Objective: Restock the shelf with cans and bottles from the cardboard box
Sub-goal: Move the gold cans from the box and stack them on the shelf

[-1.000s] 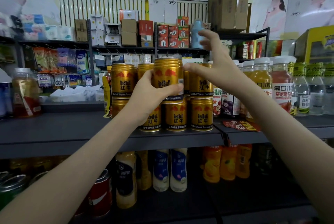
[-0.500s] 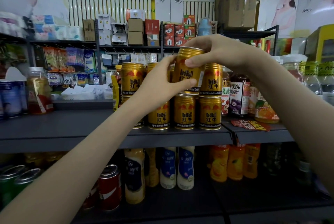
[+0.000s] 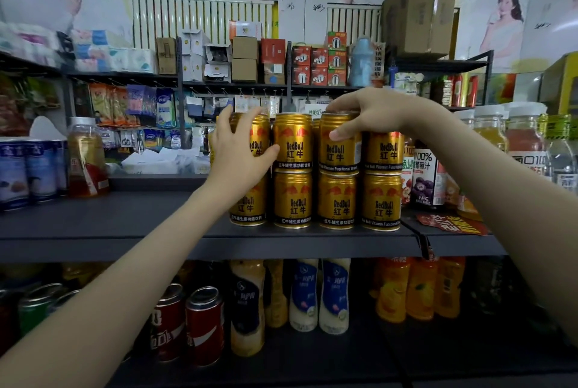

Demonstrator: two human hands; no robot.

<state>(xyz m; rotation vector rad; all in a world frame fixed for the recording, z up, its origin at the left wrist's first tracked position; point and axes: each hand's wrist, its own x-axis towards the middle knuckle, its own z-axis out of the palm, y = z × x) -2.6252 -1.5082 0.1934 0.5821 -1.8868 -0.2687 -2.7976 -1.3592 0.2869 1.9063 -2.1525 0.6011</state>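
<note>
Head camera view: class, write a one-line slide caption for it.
Right hand grips a top-row gold can from above on the shelf; left hand, fingers spread, touches the left-end can.

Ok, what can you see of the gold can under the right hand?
The gold can looks like glossy metal, printed with red bulls, RedBull lettering and Chinese characters, with a white label strip at its right edge. It stands upright in the upper row on a lower can, close between neighbour cans. The right hand grips it from above: thumb on its front, fingers curled over the rim, hiding most of the top.
</note>
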